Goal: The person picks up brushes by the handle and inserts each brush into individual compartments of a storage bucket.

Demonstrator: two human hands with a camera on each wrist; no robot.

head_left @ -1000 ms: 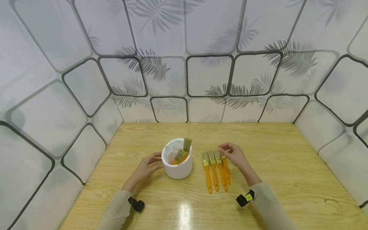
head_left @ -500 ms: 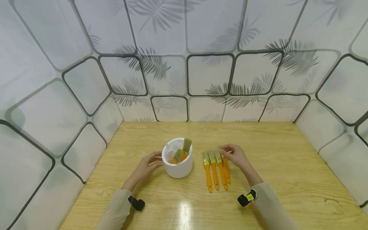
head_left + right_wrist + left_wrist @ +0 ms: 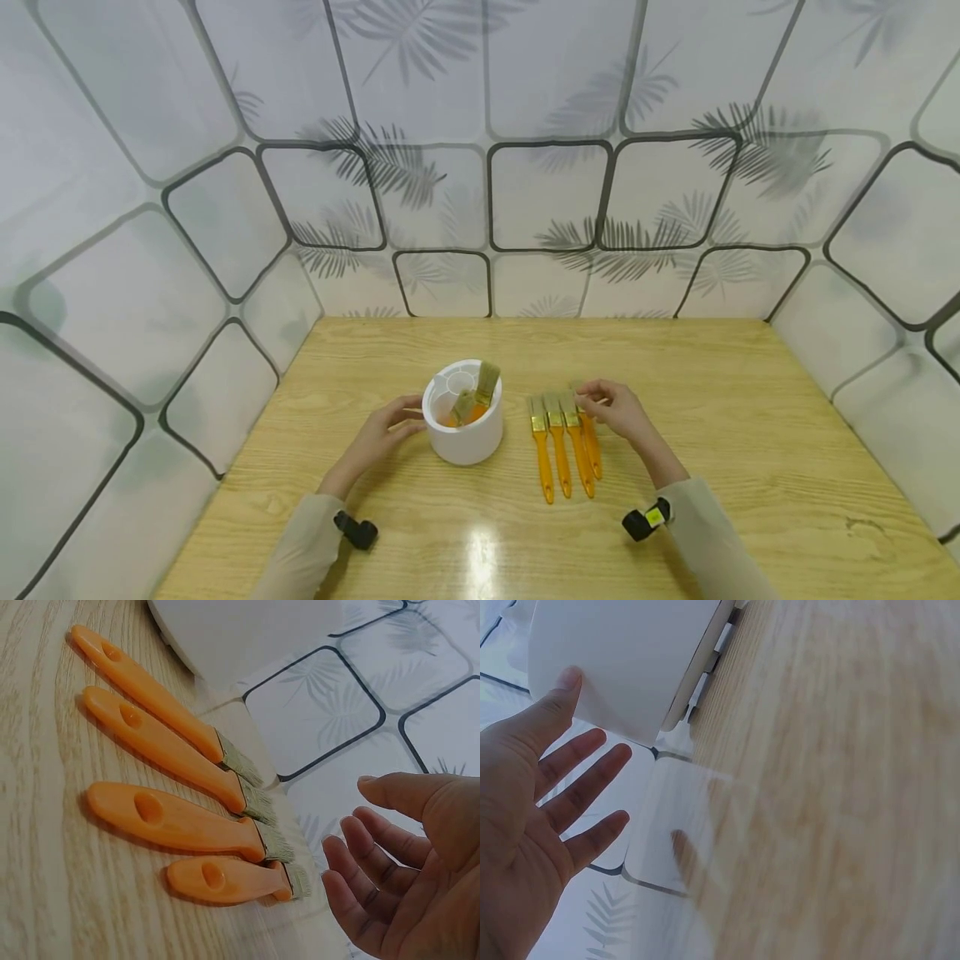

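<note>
A white round container (image 3: 465, 442) stands tilted-looking in the head view, with two brushes (image 3: 488, 383) inside, bristles up. My left hand (image 3: 380, 435) is at its left side; in the left wrist view the thumb of the left hand (image 3: 532, 795) touches the white wall (image 3: 630, 660) and the other fingers are spread. Several orange-handled brushes (image 3: 560, 458) lie side by side right of the container, bristles pointing away. My right hand (image 3: 617, 414) hovers by the bristles of the rightmost brush (image 3: 225, 880); in the right wrist view the right hand (image 3: 405, 862) holds nothing, its fingers loosely bent.
The wooden table (image 3: 750, 433) extends on both sides of the objects. Patterned white sheeting (image 3: 547, 200) rises behind the table and along its left and right sides. A black wrist camera sits on each forearm.
My right hand has shifted slightly right and toward me. Inside the container, the lower brush has settled and leans a little differently. The left hand stays at the container.
</note>
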